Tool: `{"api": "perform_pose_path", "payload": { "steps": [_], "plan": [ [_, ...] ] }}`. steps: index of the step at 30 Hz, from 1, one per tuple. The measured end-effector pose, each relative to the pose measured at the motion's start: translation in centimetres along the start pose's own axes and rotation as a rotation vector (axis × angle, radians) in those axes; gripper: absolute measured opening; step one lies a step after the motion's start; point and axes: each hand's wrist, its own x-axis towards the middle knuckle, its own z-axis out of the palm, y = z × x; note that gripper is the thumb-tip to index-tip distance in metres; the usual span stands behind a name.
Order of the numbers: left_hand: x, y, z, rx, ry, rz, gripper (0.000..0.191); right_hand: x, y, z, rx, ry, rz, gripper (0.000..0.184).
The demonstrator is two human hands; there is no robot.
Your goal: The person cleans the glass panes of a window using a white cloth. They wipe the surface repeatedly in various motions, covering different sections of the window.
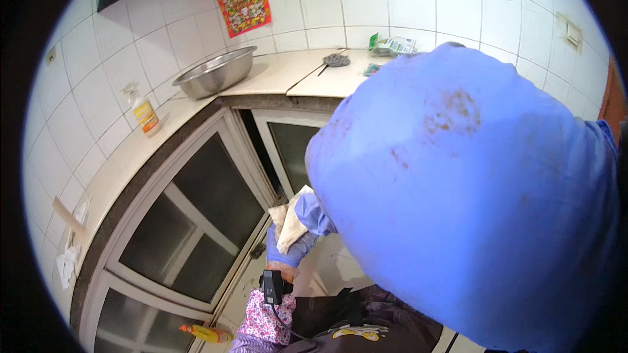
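Observation:
My left hand (293, 251), in a thin blue glove, grips a folded white cloth (294, 228) low in front of the cabinets. Wrinkled blue glove material (314, 213) meets the cloth's right side; which hand it belongs to is unclear. Very near the camera, a large blue shape with brown stains fills the right half. It appears to be my right hand (456, 196) in a blue glove, with its fingers hidden. A black device (273, 287) with a cable is strapped to my left wrist, above a floral cuff (267, 316).
Glass-doored cabinets (191, 215) run under a pale counter (279, 71). On it are a steel basin (216, 73), a spray bottle (145, 115), a steel wool scourer (336, 60) and a plastic packet (392, 45). A yellow bottle (211, 334) stands low by the cabinets.

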Motion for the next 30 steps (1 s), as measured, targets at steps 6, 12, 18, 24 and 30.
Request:
{"api": "perform_pose_path", "payload": {
  "steps": [6,12,18,24,30],
  "plan": [
    [-1.6,2.8,2.4,0.196,-0.075,0.001,0.053,-0.6,-0.3,-1.6,-0.011,-0.060,0.056,0.029],
    [-1.7,1.8,6.7,-0.221,-0.015,-0.261,0.052,-1.9,4.2,0.2,0.008,-0.045,0.039,0.031],
    [0.8,-1.4,8.6,-0.854,-0.112,-0.477,0.050,-3.1,6.8,0.9,0.044,0.012,-0.002,0.034],
    [4.8,-2.3,17.4,-0.652,0.069,-0.125,0.053,-8.8,14.1,1.6,-0.103,0.038,0.368,0.033],
    [11.4,-5.0,27.5,0.154,0.356,0.241,0.055,-12.4,18.5,9.9,0.478,0.418,0.727,0.019]
  ]
}}
